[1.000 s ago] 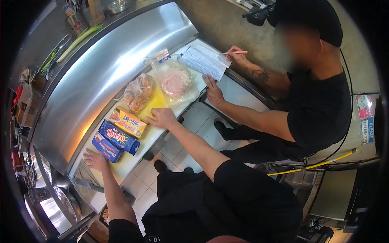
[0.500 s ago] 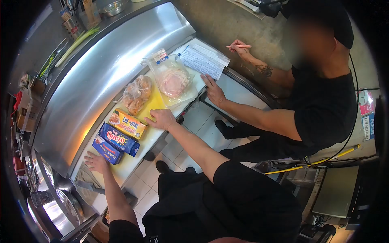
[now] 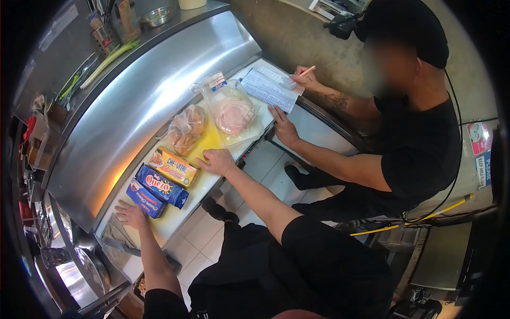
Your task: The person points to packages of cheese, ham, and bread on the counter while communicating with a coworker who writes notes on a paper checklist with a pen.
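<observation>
My left hand (image 3: 130, 214) lies open and flat on the white board, fingers spread, beside a blue cream cheese box (image 3: 145, 199). Next to that box are a blue Quezo cheese pack (image 3: 161, 186) and a yellow Che-Vital box (image 3: 174, 166). My right hand (image 3: 218, 161) rests at the board's near edge, fingers curled under and the thumb out, close to the yellow box; I see nothing in it. Beyond lie a clear bag of orange-brown food (image 3: 186, 129) and a clear pack of sliced ham (image 3: 234, 115) on a yellow cutting board (image 3: 210, 139).
At the right, a co-worker (image 3: 419, 143) holds a pen (image 3: 307, 70) over handwritten sheets (image 3: 270, 89). A knife (image 3: 121, 245) lies left of my left hand. Behind the board rises a curved steel cover (image 3: 154, 101), with leeks (image 3: 109, 64) and a metal bowl (image 3: 158, 16) above.
The co-worker's pen hand has come down onto the sheets. My hands keep their places on the board, while the whole view has shifted slightly.
</observation>
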